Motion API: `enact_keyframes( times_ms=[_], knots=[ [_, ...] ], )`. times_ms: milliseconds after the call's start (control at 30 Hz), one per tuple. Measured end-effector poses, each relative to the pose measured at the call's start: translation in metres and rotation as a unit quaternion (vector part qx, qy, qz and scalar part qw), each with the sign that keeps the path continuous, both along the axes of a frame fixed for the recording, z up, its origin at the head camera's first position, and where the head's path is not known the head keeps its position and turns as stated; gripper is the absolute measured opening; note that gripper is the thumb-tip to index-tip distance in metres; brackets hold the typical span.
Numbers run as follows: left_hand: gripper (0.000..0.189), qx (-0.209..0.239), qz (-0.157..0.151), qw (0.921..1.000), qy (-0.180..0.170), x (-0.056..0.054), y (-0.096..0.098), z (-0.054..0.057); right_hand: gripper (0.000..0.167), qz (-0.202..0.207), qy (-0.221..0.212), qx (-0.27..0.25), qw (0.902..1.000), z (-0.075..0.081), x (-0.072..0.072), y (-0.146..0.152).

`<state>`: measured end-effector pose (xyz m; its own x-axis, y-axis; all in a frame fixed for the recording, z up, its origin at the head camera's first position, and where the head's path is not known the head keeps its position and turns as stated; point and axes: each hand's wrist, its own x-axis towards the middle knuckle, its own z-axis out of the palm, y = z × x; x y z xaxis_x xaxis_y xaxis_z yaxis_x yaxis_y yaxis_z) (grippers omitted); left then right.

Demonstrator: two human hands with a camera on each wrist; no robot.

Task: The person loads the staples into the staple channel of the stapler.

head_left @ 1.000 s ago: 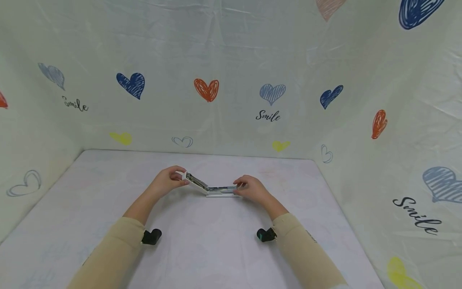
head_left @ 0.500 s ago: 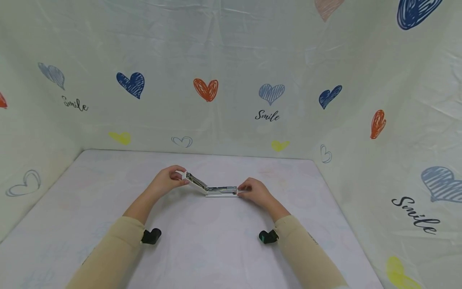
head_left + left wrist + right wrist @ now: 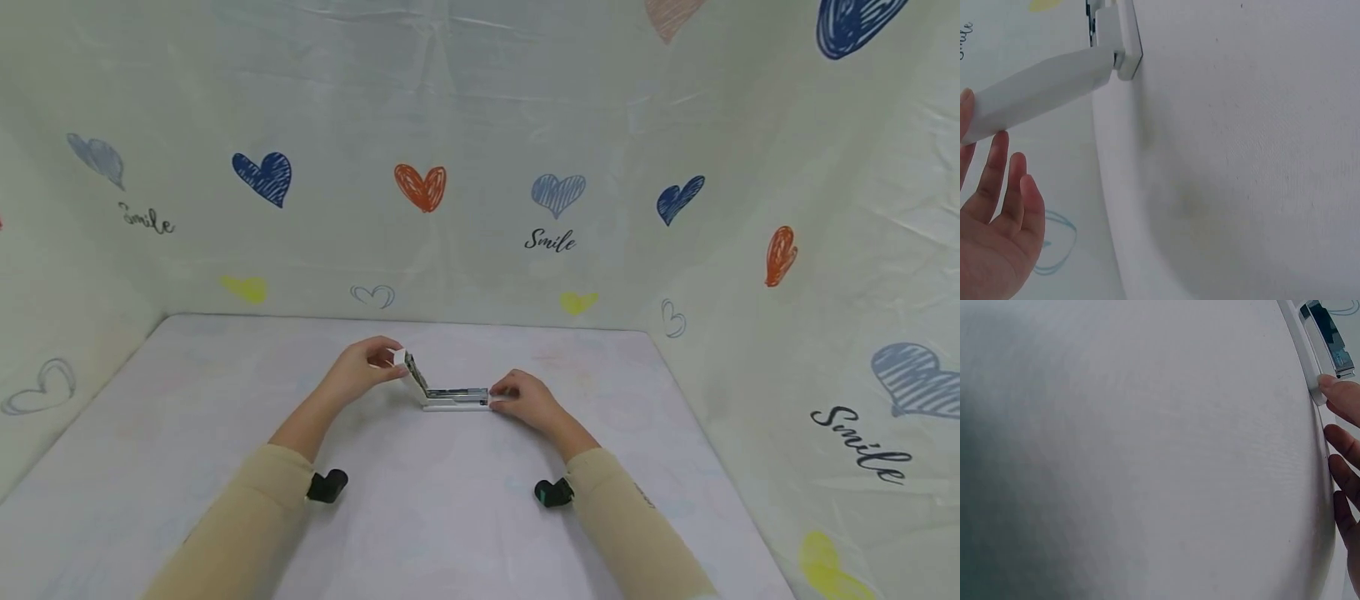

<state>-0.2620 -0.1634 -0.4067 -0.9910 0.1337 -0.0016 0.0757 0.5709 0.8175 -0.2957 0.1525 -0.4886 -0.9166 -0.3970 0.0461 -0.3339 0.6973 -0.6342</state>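
Note:
A white stapler [image 3: 456,399] is spread apart on the far middle of the table, its metal staple channel facing up. My left hand [image 3: 367,365] pinches the end of its raised white lid [image 3: 1041,90] between thumb and fingers. The lid tilts steeply up to the left from the hinge. At the base's right end, my right hand [image 3: 528,398] pinches the tip; in the right wrist view the thumb [image 3: 1329,382] lies on the base's end beside the metal channel [image 3: 1332,340]. Some of the right fingers are cut off by that view's edge.
The table [image 3: 435,517] wears a pale cover. Around it hangs a light curtain [image 3: 480,108] printed with hearts and words, meeting the table's back edge. Black wrist cameras [image 3: 327,486] sit inside both sleeves.
My left hand has moved right and slightly up, swinging the lid steeper. My right fingers have drawn back from over the staple channel to the base's end. The base stays on the table.

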Motion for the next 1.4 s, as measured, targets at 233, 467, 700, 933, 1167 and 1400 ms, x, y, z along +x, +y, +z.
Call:
enact_keyframes(
  times_ms=[233,467,700,933,1167,1400],
  knots=[
    [0.043,0.033,-0.017,0.9993,0.009,-0.003,0.022,0.003,0.024,-0.001,-0.004,0.000,1.0000,0.000,-0.001,0.001],
    [0.039,0.040,-0.032,0.9986,0.013,-0.009,0.050,-0.001,0.023,-0.003,-0.005,0.007,1.0000,0.001,-0.001,0.001],
    [0.036,-0.062,-0.076,0.9946,0.035,-0.016,0.087,-0.009,0.025,0.020,0.012,0.021,0.9995,0.004,-0.002,0.001],
    [0.029,-0.107,-0.090,0.9896,0.034,-0.024,0.107,-0.021,0.024,0.018,0.012,0.026,0.9994,0.005,0.000,0.002],
    [0.028,-0.161,-0.123,0.9784,0.041,-0.032,0.116,-0.030,0.022,0.014,0.023,0.012,0.9995,0.003,0.001,0.003],
    [0.031,-0.195,-0.128,0.9710,0.054,-0.030,0.121,-0.035,0.026,0.012,0.021,0.015,0.9996,0.000,0.000,0.002]
  ],
)
